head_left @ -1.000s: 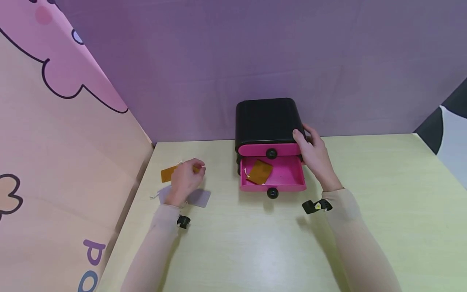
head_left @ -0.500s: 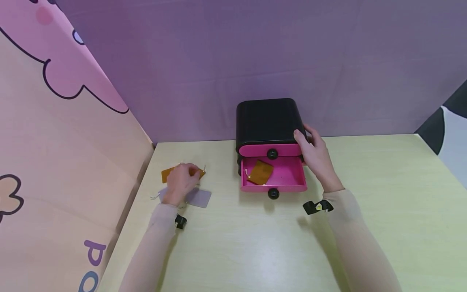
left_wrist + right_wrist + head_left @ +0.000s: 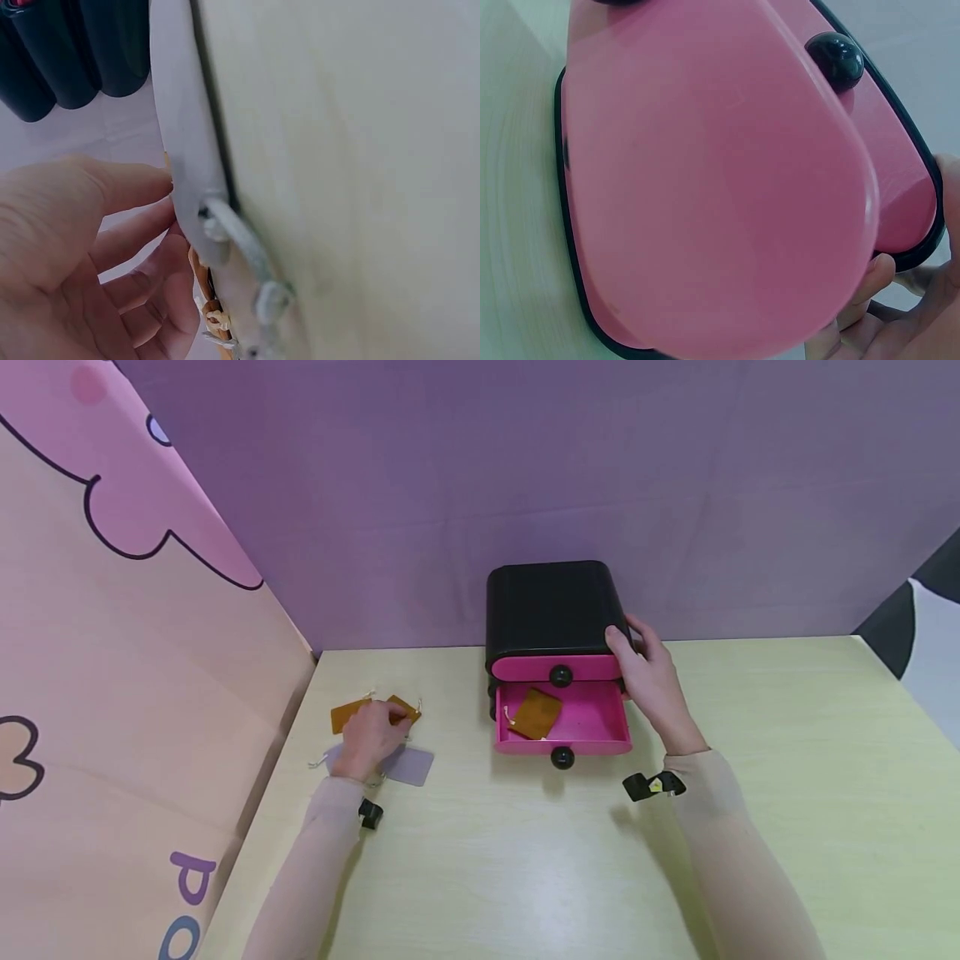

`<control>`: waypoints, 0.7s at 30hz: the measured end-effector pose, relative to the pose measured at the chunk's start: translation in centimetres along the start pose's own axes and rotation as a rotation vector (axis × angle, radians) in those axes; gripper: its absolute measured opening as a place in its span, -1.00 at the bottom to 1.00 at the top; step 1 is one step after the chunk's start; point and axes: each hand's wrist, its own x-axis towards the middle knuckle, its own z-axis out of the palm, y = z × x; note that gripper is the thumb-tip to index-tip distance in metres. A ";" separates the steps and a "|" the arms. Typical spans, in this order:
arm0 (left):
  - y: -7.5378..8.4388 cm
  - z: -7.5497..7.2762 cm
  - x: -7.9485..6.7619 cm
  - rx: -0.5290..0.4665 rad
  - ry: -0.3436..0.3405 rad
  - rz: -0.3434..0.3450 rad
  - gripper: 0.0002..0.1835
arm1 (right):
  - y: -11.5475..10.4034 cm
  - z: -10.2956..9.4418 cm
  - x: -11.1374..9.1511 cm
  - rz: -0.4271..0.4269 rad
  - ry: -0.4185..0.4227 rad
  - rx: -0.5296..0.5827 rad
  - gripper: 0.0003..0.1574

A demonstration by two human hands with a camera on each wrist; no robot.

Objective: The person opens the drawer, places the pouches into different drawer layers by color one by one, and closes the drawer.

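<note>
A small black cabinet (image 3: 553, 606) with pink drawers stands at the back of the table. Its lower drawer (image 3: 611, 714) is pulled out and holds a mustard-brown drawstring pouch (image 3: 536, 714). My right hand (image 3: 652, 693) grips the cabinet's right side, thumb on the front upper corner; in the right wrist view a fingertip (image 3: 883, 264) shows under the upper drawer's level. On the left, my left hand (image 3: 371, 733) pinches a brown pouch (image 3: 406, 707) low over the table between thumb and finger. In the left wrist view a grey pouch (image 3: 184, 97) partly hides those fingertips.
Another brown pouch (image 3: 347, 716) lies just left of my left hand. Grey-lilac pouches (image 3: 410, 766) lie nearer me, partly under my wrist. The upper drawer (image 3: 525, 669) is closed. A purple cloth wall (image 3: 420, 527) rises behind the table and a printed panel (image 3: 187, 693) along its left.
My left hand has shifted slightly left and nearer me, so more of the brown pouch at its fingertips shows. My right hand and the cabinet keep their place.
</note>
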 end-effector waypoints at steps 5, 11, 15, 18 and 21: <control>0.2 0.0 0.0 0.000 -0.011 -0.010 -0.72 | 0.0 -0.1 0.0 0.008 -0.001 0.000 0.03; 0.4 0.0 0.1 0.014 -0.015 -0.004 -0.75 | 0.1 -0.1 0.1 0.012 0.006 -0.001 0.03; 0.5 0.0 0.1 0.024 -0.004 0.003 -0.77 | 0.1 -0.1 0.0 0.010 0.010 -0.003 0.03; 0.5 0.1 0.1 0.051 0.003 0.004 -0.79 | 0.0 -0.1 0.0 0.003 0.012 -0.002 0.03; 0.6 0.1 0.2 0.094 -0.001 0.011 -0.80 | -0.1 0.0 0.0 0.001 0.012 0.002 0.03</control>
